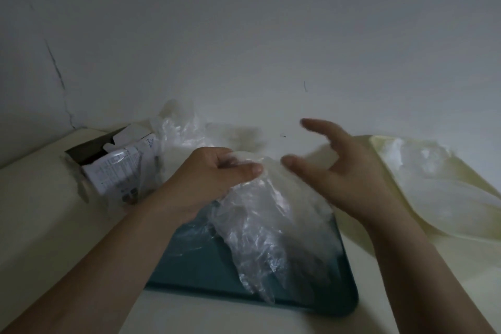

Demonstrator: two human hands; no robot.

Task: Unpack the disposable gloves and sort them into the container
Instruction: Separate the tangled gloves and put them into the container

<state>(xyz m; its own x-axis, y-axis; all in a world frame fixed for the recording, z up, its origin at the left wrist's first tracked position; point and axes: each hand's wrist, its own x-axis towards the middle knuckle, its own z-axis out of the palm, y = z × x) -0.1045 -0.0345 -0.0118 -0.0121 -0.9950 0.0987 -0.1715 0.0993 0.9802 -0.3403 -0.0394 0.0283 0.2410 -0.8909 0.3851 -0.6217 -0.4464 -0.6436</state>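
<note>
Pinching glove [257,233], possibly several stuck together, with left hand [214,173] above container [195,268]; right hand [339,171] spread, empty. Could slip from that light pinch and drape outside.

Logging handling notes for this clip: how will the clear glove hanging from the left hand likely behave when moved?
Probably floppy: the glove hangs crumpled and limp, pinched by the left hand. Likely light, since that pinch alone holds it up. Its thin, shiny film may cling or drift rather than drop neatly into the teal container.

Cracked white wall [244,22], cream table [35,211], pale yellow sheet [406,198]
</note>
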